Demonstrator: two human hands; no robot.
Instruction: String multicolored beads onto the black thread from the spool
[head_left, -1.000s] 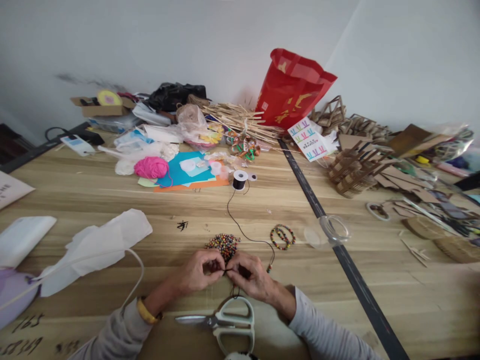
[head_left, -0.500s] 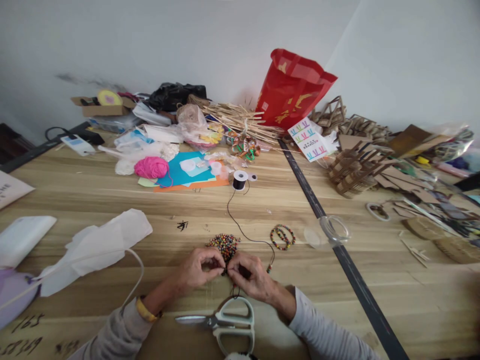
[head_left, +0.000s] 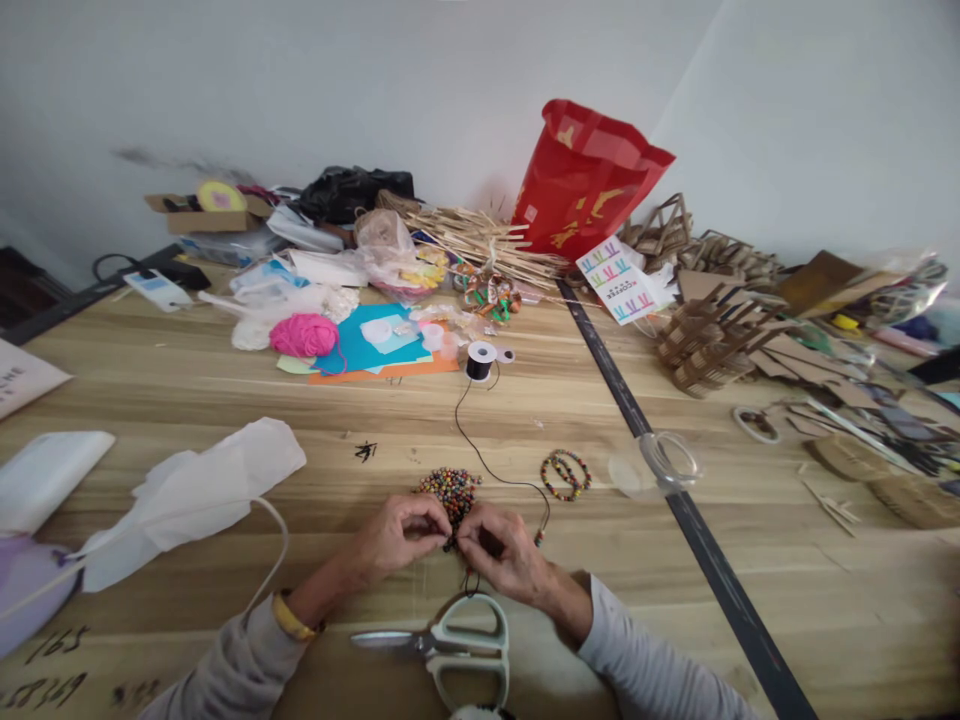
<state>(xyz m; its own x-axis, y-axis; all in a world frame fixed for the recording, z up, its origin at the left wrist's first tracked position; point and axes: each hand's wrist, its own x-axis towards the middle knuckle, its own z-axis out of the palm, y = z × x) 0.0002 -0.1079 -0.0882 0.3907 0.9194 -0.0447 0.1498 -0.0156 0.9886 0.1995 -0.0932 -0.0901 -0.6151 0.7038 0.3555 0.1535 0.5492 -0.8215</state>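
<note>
My left hand (head_left: pixel 411 530) and my right hand (head_left: pixel 504 548) meet with pinched fingertips just in front of a pile of small multicoloured beads (head_left: pixel 448 488). What lies between the left fingertips is too small to make out. A black cord (head_left: pixel 480 455) runs from a white spool (head_left: pixel 480 360) to a few beads beside my right hand, and a loop of it shows under that hand, which seems to pinch the cord. Below both hands lie scissors (head_left: pixel 469 660) with pale handles, blades pointing left. Two beaded bracelets (head_left: pixel 565 475) rest to the right of the pile.
Short black cord bits (head_left: pixel 365 451) lie left of the beads. A white cloth pouch (head_left: pixel 202 495) is at left. Pink yarn (head_left: pixel 303 335), blue sheets (head_left: pixel 367 340) and a red bag (head_left: pixel 589 180) stand at the back. Small woven baskets (head_left: pixel 697 345) and a clear tubing coil (head_left: pixel 671 458) are at right.
</note>
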